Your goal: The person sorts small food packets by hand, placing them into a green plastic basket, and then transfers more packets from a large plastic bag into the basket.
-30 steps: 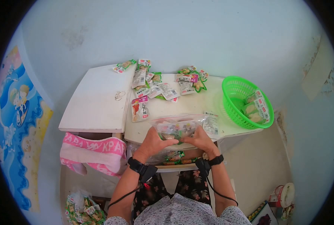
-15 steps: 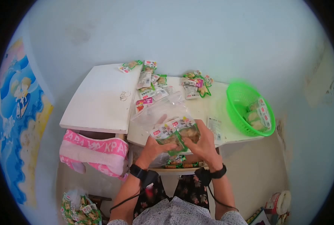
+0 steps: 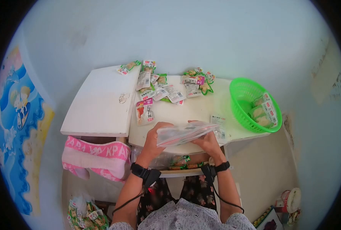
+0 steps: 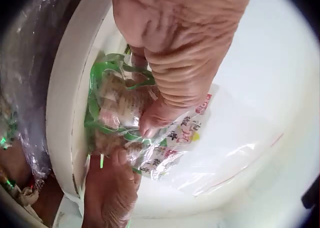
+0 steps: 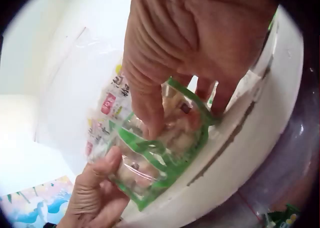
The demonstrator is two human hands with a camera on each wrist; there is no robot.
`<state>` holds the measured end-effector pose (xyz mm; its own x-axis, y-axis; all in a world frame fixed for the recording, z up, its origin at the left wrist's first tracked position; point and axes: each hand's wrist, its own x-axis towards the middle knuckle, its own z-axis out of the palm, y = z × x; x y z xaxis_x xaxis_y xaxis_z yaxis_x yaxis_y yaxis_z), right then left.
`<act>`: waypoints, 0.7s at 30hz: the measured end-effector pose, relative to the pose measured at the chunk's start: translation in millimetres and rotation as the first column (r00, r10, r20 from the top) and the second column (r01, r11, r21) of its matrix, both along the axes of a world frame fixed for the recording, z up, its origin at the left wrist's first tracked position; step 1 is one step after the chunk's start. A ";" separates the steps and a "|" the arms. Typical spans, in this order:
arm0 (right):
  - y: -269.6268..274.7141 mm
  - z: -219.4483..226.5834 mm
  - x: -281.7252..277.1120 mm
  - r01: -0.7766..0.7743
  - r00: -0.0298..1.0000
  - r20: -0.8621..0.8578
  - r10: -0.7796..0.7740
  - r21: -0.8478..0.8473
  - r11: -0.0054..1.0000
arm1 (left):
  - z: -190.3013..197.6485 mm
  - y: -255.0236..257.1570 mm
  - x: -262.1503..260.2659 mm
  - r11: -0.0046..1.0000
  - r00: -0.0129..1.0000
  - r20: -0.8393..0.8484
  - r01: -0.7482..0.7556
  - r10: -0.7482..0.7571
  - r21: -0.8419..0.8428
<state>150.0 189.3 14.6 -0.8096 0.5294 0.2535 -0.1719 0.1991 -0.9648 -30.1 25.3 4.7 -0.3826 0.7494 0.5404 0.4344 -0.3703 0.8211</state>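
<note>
In the head view a clear zip-top bag (image 3: 184,135) is held between both hands over the desk's front edge, its red-lined top strip turned up toward the camera. My left hand (image 3: 152,140) grips its left side and my right hand (image 3: 210,143) its right side. In the left wrist view, green-edged snack packets (image 4: 120,105) with pale food and printed white tops show within the clear plastic, under the left thumb. From the right wrist, the right thumb presses on one packet (image 5: 182,130), while the left hand (image 5: 97,198) pinches the lower edge.
Loose snack packets (image 3: 172,92) lie along the back of the white desk (image 3: 170,119). A green basket (image 3: 251,124) with several packets stands at the right. The drawer (image 3: 186,168) below is open with packets in it. Pink-and-white cloth (image 3: 95,157) hangs at the left.
The bag swung so its printed packet fronts and clear top lay away from me, then tilted back with the top strip upward. Both hands kept hold of it.
</note>
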 end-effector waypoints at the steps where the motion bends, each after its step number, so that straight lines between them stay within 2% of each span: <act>1: 5.9 -0.1 0.1 -0.017 0.999 0.029 0.016 0.042 0.999 | 1.0 0.5 0.8 1.000 1.000 0.005 -0.023 0.023 -0.016; 2: 7.3 -3.6 2.7 -0.034 0.997 0.066 0.029 0.072 0.997 | 0.6 -1.8 2.6 0.998 0.998 0.050 -0.030 0.033 -0.055; 4: 7.1 9.2 4.7 -0.010 0.994 0.105 0.002 0.071 0.997 | 27.4 -6.0 13.2 0.990 0.989 0.136 -0.039 0.057 -0.132; 5: 7.8 20.6 4.7 0.002 0.993 0.119 -0.012 0.078 0.997 | 29.2 -3.1 11.6 0.994 0.994 0.099 -0.046 0.056 -0.100; 6: 2.9 30.1 2.2 0.027 1.000 0.003 -0.027 0.076 0.997 | 30.2 -1.3 8.9 0.996 0.997 0.061 -0.052 0.057 -0.068; 9: 15.0 42.6 0.4 -0.060 0.997 -0.048 0.066 0.116 0.991 | 37.9 2.1 0.5 1.000 1.000 0.010 -0.022 0.022 -0.015; 13: 22.8 57.9 0.7 -0.099 0.994 -0.037 0.106 0.156 0.983 | 43.4 7.6 -11.4 0.998 0.997 -0.059 0.048 -0.047 0.026; 16: 21.1 65.8 1.5 -0.091 0.994 -0.043 0.097 0.131 0.987 | 58.5 -1.3 -3.6 0.990 0.999 0.016 -0.027 0.030 -0.136; 18: 23.4 67.5 3.4 -0.095 0.994 -0.039 0.100 0.115 0.989 | 61.9 -4.6 -0.1 0.994 0.996 0.093 0.004 0.006 -0.105; 21: 22.9 74.2 2.2 -0.123 0.983 -0.123 0.135 0.097 0.988 | 66.9 -5.1 4.5 0.998 0.973 0.227 0.045 -0.032 -0.052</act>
<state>152.2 212.1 88.7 -0.8271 0.3935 0.4013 -0.3234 0.2508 -0.9124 -25.7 20.3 71.6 -0.4604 0.7924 0.4001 0.2219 -0.3337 0.9162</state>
